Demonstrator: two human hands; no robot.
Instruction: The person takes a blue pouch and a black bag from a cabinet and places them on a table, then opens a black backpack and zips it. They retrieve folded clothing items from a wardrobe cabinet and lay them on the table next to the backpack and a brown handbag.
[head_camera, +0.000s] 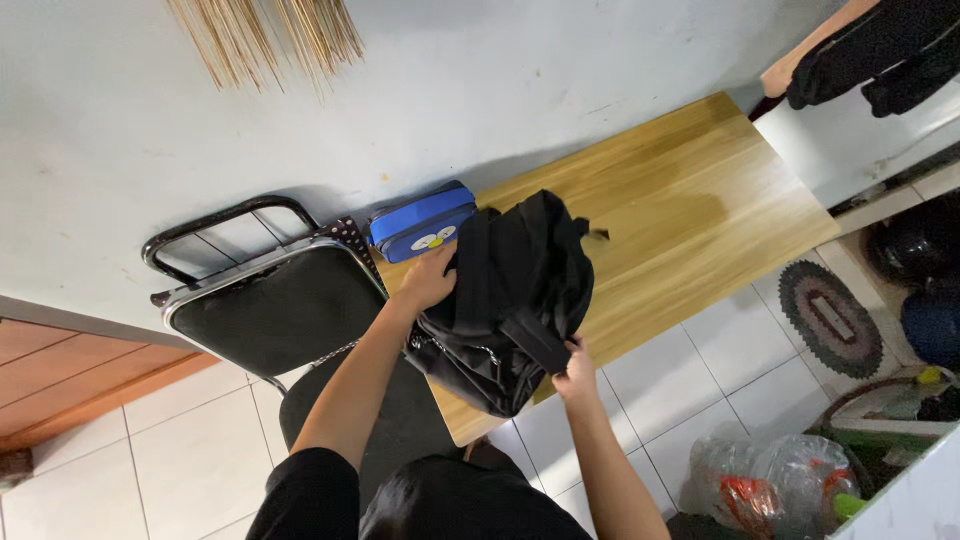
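A black backpack (515, 295) lies on the near end of a light wooden table (690, 215). My left hand (428, 280) rests on the backpack's upper left side, fingers curled into the fabric. My right hand (577, 370) grips the backpack's lower right edge, close to a broad black strap. A blue pencil case (420, 222) with a cartoon face lies on the table just beyond my left hand, touching the backpack.
A black folding chair (275, 300) stands at the table's left against the pale wall. A broom's bristles (265, 35) hang at top. Dark clothes (880, 50) hang at top right. A round mat (830, 315) and plastic bags (775, 480) lie on the white tiled floor.
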